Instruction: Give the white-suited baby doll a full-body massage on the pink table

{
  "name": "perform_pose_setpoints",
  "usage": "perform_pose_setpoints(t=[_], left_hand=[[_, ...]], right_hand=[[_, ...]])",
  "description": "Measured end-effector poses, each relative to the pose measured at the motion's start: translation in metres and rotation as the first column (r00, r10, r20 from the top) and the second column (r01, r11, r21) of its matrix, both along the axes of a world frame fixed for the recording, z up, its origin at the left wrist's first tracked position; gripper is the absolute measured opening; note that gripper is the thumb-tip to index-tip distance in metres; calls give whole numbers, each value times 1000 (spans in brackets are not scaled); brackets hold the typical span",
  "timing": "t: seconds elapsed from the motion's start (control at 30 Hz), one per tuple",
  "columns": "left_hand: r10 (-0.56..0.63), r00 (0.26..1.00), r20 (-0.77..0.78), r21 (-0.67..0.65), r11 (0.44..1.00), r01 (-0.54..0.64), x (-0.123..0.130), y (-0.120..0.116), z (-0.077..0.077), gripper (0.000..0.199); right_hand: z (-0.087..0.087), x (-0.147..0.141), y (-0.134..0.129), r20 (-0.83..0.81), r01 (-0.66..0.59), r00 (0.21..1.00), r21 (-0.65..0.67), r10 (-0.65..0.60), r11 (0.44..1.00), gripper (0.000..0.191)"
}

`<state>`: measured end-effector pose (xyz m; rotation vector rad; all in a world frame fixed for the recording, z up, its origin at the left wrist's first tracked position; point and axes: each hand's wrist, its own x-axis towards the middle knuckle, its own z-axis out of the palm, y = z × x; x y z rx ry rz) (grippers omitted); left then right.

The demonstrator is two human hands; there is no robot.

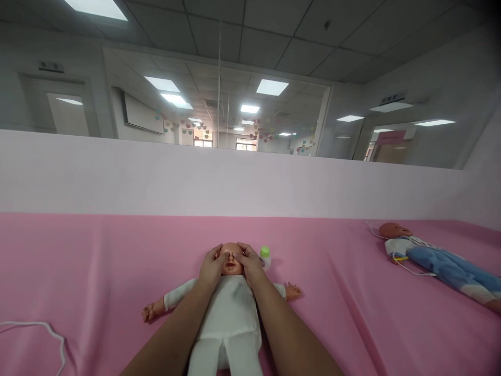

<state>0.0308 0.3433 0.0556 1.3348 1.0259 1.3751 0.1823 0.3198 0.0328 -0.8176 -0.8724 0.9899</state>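
Observation:
A baby doll (pixel 234 308) in white clothes lies on its back with its arms spread out. Its head points toward the wall. My left hand (pixel 212 266) cups the left side of the doll's head, with the thumb laid across the face near the eye. From the other side my right hand (pixel 251 262) holds the head in the same way, thumb beside the nose. The doll's mouth shows between my wrists; my hands cover its cheeks and the sides of its head. Just right of my right hand stands a small clear bottle (pixel 265 258) with a green cap.
A pink sheet (pixel 97 271) covers the surface under the doll. Over on the right lies a second doll (pixel 442 263) in blue and white clothes, with thin tubes by it. A white cord (pixel 43 324) curls at the lower left. A white wall (pixel 176 180) with a window stands behind.

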Motion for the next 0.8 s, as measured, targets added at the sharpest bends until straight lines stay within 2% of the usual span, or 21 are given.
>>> perform_pose_setpoints(t=[0.23, 0.4, 0.63, 0.8], left_hand=[[4, 999, -44, -6, 1000, -5, 0, -5, 2, 53], [34, 996, -83, 5, 999, -34, 4, -2, 0, 46], [53, 996, -70, -21, 998, -54, 5, 6, -9, 36], [42, 999, 1, -55, 998, -42, 6, 9, -14, 36]], right_hand=[[3, 0, -2, 101, 64, 993, 17, -65, 998, 57], [4, 0, 0, 128, 100, 987, -1, -99, 995, 52], [0, 3, 6, 75, 89, 993, -23, -87, 996, 41], [-3, 5, 8, -6, 39, 999, -60, -39, 997, 46]])
